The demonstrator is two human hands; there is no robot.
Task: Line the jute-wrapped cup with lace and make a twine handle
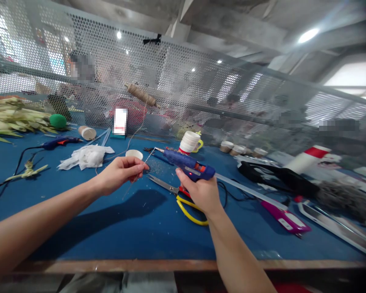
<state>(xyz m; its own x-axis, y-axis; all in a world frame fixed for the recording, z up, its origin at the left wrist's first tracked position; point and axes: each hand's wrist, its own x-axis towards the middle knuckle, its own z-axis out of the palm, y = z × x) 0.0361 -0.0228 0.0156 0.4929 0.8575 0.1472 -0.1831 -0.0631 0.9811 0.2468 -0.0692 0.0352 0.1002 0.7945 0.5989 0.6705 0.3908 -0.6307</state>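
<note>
My right hand grips a blue hot glue gun with a clear glue stick sticking out of its back; its nozzle points left toward my left hand. My left hand is closed in a pinch on a thin wire or twine end, held just in front of the nozzle. A strand of twine runs up from there to a brown twine spool fixed on the mesh panel. Yellow-handled scissors lie on the blue table beneath my right hand.
A second glue gun, white wadding, a green ball, dried leaves, tape rolls, a spool of white cord, a purple tool and black strap lie about. People sit behind the perforated mesh panel.
</note>
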